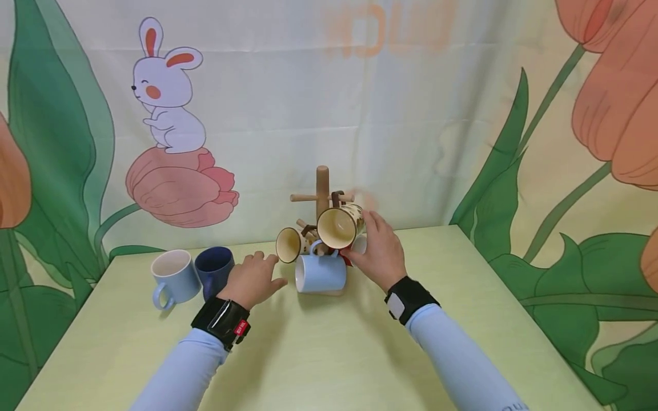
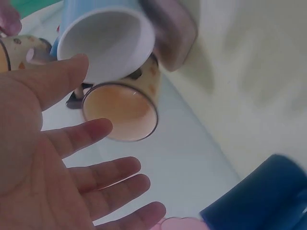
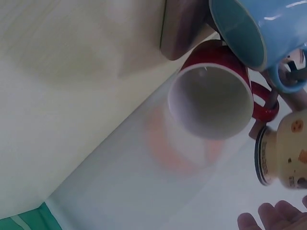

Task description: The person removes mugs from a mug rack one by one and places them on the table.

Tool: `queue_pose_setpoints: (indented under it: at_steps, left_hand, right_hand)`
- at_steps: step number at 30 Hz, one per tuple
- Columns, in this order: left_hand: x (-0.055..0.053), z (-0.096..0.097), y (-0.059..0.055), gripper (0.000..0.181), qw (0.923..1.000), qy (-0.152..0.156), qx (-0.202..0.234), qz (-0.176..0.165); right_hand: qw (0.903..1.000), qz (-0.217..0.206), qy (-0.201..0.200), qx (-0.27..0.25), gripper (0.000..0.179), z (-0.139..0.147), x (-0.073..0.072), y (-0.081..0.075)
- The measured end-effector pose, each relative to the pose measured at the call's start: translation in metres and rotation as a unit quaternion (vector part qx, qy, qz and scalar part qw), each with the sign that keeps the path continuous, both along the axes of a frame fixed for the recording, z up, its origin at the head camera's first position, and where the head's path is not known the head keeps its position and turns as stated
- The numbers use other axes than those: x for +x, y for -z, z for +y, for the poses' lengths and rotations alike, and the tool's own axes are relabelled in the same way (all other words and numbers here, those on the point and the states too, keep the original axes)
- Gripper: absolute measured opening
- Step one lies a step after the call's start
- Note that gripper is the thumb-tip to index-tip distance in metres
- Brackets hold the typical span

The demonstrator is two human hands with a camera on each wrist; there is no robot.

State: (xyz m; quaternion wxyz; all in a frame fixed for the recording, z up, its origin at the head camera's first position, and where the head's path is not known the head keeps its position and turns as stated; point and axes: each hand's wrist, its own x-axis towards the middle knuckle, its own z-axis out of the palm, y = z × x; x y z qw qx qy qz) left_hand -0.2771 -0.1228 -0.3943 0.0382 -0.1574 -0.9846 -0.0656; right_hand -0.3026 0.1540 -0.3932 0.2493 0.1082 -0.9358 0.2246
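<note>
A cream patterned mug [image 1: 336, 227] hangs by its dark handle from an upper peg of the wooden mug tree [image 1: 322, 181]. Beside its right side is my right hand [image 1: 380, 251], fingers extended; in the right wrist view a gap shows between fingertips [image 3: 268, 215] and mug. Lower pegs carry a light blue mug [image 1: 323, 274], a second patterned mug [image 1: 289, 245] and a red mug [image 3: 211, 96] with a white inside. My left hand [image 1: 254, 279] is held with fingers spread, left of the light blue mug, gripping nothing.
On the left of the pale green table [image 1: 329, 354] stand another light blue mug [image 1: 176, 277] and a dark blue mug [image 1: 213, 267]. Behind everything hangs a printed cloth [image 1: 277, 114] with a rabbit and tulips.
</note>
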Motion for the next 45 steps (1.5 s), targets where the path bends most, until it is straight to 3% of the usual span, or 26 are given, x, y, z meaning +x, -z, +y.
queue_pose_setpoints:
  at_steps: [6,12,18,28,42,45]
  left_hand:
    - [0.014,0.003,0.015,0.056,0.9998,-0.004,0.015,-0.013]
    - [0.026,0.003,0.030,0.054,0.9994,-0.005,0.028,-0.017]
    - [0.033,0.002,0.041,0.054,0.9989,-0.004,0.038,-0.029]
    - [0.037,0.000,0.043,0.050,0.9984,0.001,0.046,-0.031]
    - [0.039,0.004,0.042,0.049,0.9982,-0.001,0.043,-0.042]
    - [0.037,0.005,0.043,0.049,0.9980,-0.002,0.047,-0.043]
  right_hand:
    - [0.9989,0.043,-0.017,-0.007,0.107,-0.010,-0.001,0.005]
    - [0.9934,0.100,-0.054,-0.011,0.103,-0.015,-0.004,0.007]
    - [0.9914,0.112,-0.068,-0.004,0.099,-0.019,-0.006,0.008]
    - [0.9923,0.099,-0.074,-0.003,0.095,-0.019,-0.003,0.005]
    - [0.9834,0.137,-0.092,-0.076,0.091,-0.010,0.006,-0.008]
    - [0.9828,0.136,-0.079,-0.098,0.091,-0.009,0.010,-0.009]
